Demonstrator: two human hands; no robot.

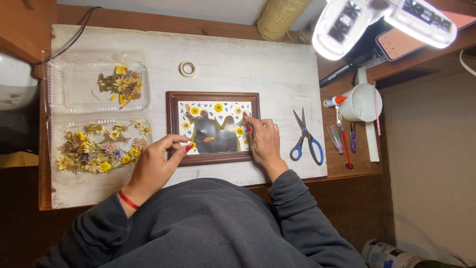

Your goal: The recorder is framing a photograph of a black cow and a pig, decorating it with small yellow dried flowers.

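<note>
A brown wooden picture frame (pixel 213 94) lies flat on a white board (pixel 277 64). Its glass reflects a dark figure, and yellow and blue dried flowers (pixel 218 107) lie around its border. My left hand (pixel 153 164) pinches a small yellow flower (pixel 192 144) at the frame's lower left corner. My right hand (pixel 265 144) rests on the frame's right edge, with a fingertip pressing near a yellow flower (pixel 240 131) inside.
Two clear plastic trays (pixel 69 84) of dried flowers (pixel 99 149) sit at the left. A tape roll (pixel 188 69) lies above the frame. Blue-handled scissors (pixel 306 139) lie to the right, beside pens (pixel 342 139), a white cup (pixel 361 101) and a lamp (pixel 377 20).
</note>
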